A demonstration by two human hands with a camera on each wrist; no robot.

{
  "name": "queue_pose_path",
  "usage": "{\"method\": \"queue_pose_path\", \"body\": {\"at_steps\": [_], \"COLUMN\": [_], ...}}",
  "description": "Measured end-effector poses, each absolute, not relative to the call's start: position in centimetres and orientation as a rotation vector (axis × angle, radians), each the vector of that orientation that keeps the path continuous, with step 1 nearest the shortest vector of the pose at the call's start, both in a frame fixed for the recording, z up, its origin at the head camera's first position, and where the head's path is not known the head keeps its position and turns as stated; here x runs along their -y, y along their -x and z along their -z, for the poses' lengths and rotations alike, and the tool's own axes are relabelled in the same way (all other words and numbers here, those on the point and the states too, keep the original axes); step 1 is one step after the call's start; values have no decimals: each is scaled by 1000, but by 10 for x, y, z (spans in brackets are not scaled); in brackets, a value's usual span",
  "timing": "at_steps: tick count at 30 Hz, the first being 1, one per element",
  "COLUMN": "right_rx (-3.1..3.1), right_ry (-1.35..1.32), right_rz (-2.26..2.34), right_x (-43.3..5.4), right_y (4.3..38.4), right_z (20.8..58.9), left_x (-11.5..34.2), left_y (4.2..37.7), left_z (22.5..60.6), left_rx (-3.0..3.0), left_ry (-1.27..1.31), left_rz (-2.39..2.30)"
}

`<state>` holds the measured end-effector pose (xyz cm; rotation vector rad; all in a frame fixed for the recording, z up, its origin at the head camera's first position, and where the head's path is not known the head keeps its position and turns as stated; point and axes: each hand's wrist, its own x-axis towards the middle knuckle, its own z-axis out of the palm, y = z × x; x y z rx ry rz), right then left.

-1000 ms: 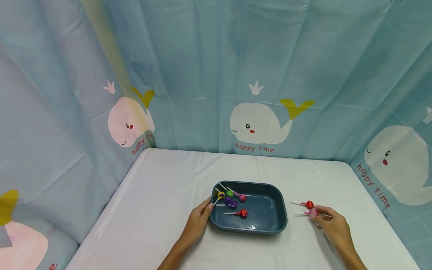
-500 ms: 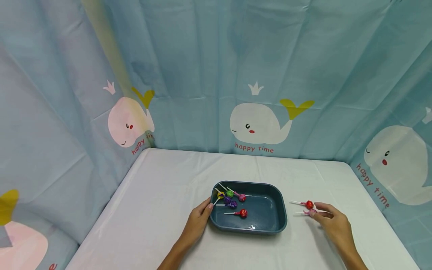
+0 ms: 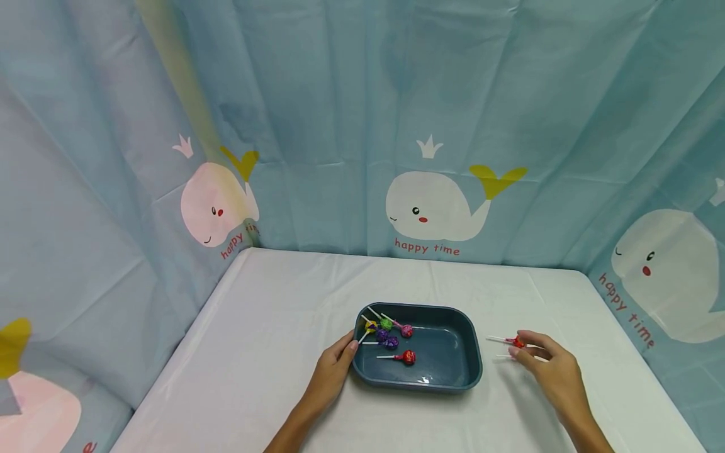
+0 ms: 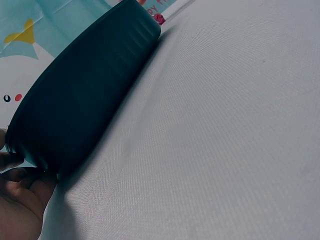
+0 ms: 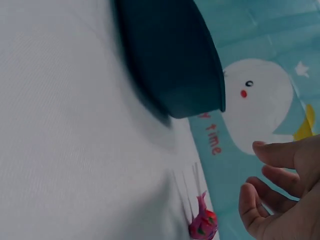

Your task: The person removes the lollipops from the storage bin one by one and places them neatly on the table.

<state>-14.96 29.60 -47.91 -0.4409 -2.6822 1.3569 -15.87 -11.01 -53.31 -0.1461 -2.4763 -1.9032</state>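
Observation:
A dark blue-grey rectangular tray (image 3: 453, 379) stands on the white table. My left hand (image 3: 333, 366) grips its left end, thumb at the rim, fingers against the underside in the left wrist view. Several wrapped lollipops lie at the tray's left: yellow (image 3: 370, 326), green (image 3: 386, 323), pink (image 3: 406, 331), purple (image 3: 391, 343) and, nearer the front, red (image 3: 408, 357). Right of the tray, my right hand (image 3: 557, 372) is over a red lollipop (image 3: 512, 341) and a pink lollipop (image 5: 204, 223), partly hiding both. Thumb and fingers stand apart with nothing between them in the right wrist view.
A white cloth (image 3: 283, 327) covers the table. Blue curtains (image 3: 317, 207) with whale prints hang along its back and sides. The tray's walls (image 5: 170, 65) rise between the two hands.
My right hand has left the pink lollipop and moved slightly left and away from me, over the red lollipop. The left hand and the tray have stayed in place.

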Motion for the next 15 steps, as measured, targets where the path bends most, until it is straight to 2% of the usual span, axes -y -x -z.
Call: {"method": "queue_pose_path", "body": {"at_steps": [15], "right_rx": [2595], "right_ry": [250], "right_rz": [-1519], "right_x": [-270], "right_y": [148], "right_z": [468], "left_x": [110], "left_y": [158], "left_z": [532], "left_rx": [2480], "left_ry": [160], "left_rz": [1882]}}
